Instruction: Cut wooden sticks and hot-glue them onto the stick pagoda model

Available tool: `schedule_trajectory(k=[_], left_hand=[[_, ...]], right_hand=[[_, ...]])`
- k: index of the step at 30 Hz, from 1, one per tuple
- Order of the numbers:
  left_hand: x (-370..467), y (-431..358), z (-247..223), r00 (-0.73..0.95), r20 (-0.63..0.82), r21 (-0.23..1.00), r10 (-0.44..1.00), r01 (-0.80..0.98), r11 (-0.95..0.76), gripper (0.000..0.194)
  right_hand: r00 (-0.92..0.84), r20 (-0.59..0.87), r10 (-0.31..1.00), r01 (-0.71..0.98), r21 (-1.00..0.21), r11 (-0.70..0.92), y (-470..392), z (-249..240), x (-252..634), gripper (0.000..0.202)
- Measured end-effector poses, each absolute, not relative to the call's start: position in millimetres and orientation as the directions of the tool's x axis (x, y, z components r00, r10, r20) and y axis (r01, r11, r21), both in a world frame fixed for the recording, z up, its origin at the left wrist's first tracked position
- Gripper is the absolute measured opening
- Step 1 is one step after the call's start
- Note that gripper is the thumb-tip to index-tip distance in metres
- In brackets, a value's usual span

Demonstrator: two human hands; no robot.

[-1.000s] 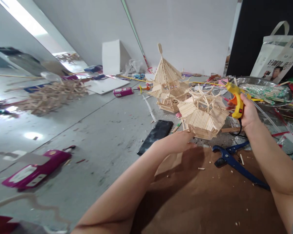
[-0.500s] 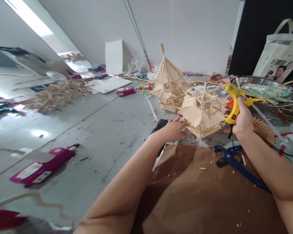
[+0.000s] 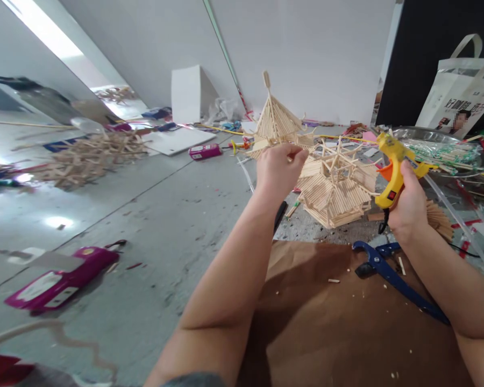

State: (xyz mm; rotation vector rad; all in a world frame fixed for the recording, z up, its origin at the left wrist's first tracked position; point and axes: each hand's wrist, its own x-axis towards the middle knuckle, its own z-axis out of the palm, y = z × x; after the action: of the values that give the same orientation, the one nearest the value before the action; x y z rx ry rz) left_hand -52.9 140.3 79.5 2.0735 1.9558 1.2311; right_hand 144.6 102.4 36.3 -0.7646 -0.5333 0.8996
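Note:
My right hand point(image 3: 408, 207) is wrapped round a yellow hot glue gun point(image 3: 395, 166), held up to the right of a wooden-stick model roof point(image 3: 333, 193). That model has a ribbed, many-sided roof with an open frame of sticks on top. My left hand point(image 3: 280, 169) is raised at its left side, fingers curled into a pinch; whatever may be between the fingertips is too small or hidden. Behind this hand stands a taller stick tower point(image 3: 278, 118) with a pointed roof, its lower part partly covered. A dark phone-like object point(image 3: 280, 216) shows beside my left forearm.
Blue-handled cutters point(image 3: 399, 277) lie on brown paper point(image 3: 339, 328) with small wood scraps. Purple power strips point(image 3: 64, 277) rest on the grey floor at left. A stick pile point(image 3: 92, 158) sits further back. At right are a metal bowl point(image 3: 419, 131) and a white bag point(image 3: 452, 91).
My left hand has lifted from beside the roof model's lower left edge, and its fingers have gone from spread to pinched. My right hand with the glue gun has shifted slightly right.

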Motion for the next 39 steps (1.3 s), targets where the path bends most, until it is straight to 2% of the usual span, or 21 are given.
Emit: schedule_trajectory(k=[3,8,13,21,26,39], left_hand=[[-43,152,71,-0.147,0.514,0.578,0.845,0.787,-0.214,0.024],[-38,161,58,-0.18,0.495,0.682,0.85,0.687,-0.252,0.027],[-36,167,52,-0.186,0.517,0.732,0.836,0.602,-0.319,0.025],[-30,168,47,-0.211,0.512,0.778,0.833,0.526,-0.345,0.015],[-30,171,44,-0.192,0.546,0.765,0.816,0.511,-0.391,0.012],[-36,176,43,-0.087,0.642,0.612,0.762,0.657,-0.44,0.011]], right_hand=[[0.584,0.167,0.794,-0.471,-0.727,0.499,103,41,148,0.028],[0.626,0.191,0.756,-0.471,-0.68,0.562,103,52,154,0.028],[0.614,0.112,0.781,-0.484,-0.729,0.484,97,64,154,0.025],[0.605,0.078,0.793,-0.465,-0.773,0.431,96,68,154,0.025],[0.596,0.092,0.798,-0.449,-0.785,0.426,96,69,154,0.025],[0.565,0.078,0.821,-0.463,-0.794,0.394,95,69,154,0.024]])
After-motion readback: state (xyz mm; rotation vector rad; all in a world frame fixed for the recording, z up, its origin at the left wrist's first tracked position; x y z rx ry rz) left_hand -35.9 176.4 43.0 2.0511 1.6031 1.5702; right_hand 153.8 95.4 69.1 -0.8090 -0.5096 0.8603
